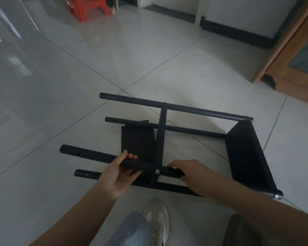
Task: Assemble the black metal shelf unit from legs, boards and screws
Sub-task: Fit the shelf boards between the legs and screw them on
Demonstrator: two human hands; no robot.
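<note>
Black metal shelf unit [176, 146] lies mid-frame; left hand [117, 173] and right hand [187, 170] grip its near tubular leg [96, 156]; best steadied while aligning the silver screw [157, 171].

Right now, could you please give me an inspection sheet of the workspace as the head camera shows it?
Surface: glossy tiled floor, pale, with dark grout lines.
Job's things: black shelf frame lying on its side; four tubular legs, one board fixed at the right end, a second board midway; a screw head shows on the near upper leg.
Clutter: nothing seen.
Grips: left hand and right hand both hold the near upper leg, either side of the screw.
Cables: nothing seen.
Surroundings: red plastic stool far back; wooden cabinet at right; the person's shoe below.
</note>
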